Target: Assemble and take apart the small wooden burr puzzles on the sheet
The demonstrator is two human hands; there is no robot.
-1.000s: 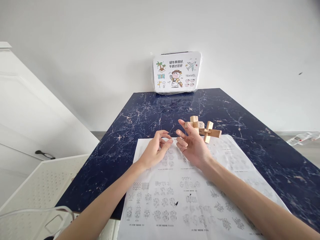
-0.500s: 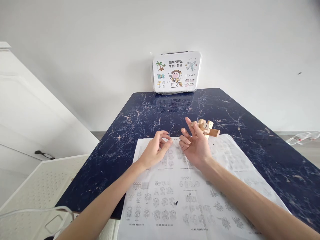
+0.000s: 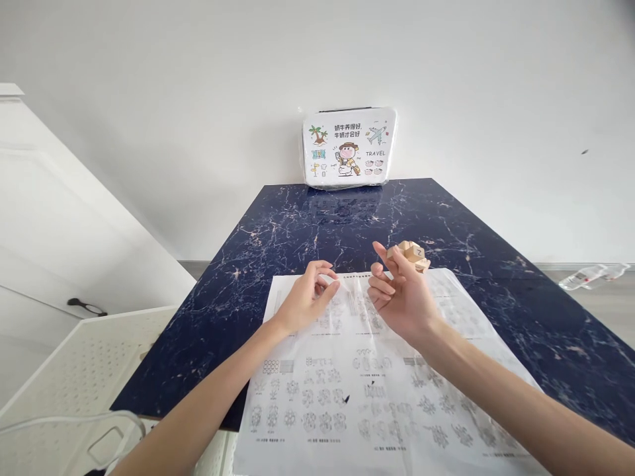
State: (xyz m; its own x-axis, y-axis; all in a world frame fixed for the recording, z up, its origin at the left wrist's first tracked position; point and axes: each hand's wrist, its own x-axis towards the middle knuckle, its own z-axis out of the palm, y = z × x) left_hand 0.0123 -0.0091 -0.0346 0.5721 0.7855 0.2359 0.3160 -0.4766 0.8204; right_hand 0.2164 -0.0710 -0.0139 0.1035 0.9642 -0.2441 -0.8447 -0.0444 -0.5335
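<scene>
A wooden interlocking block puzzle [image 3: 413,252] of pale pieces, one end face marked with a 2, is pinched between the thumb and index finger of my right hand [image 3: 401,291]. That hand is turned palm inward, its other fingers loosely curled. Part of the puzzle is hidden behind the thumb. To the left, my left hand [image 3: 310,297] hovers over or rests on the upper part of the paper sheet [image 3: 297,456], fingers curved and apart with nothing in them. Printed rows of small diagrams cover the sheet.
A white cartoon-printed case [image 3: 350,147] in clear wrap stands against the wall at the far end of the dark blue marbled table [image 3: 278,218]. Small dark bits [image 3: 346,399] lie on the paper. At left is a white perforated surface [image 3: 94,357] with a cable [image 3: 64,418].
My right hand has shifted a little to the right and turned the puzzle, so the longer brown piece that stuck out to the right no longer shows. My left hand is almost still.
</scene>
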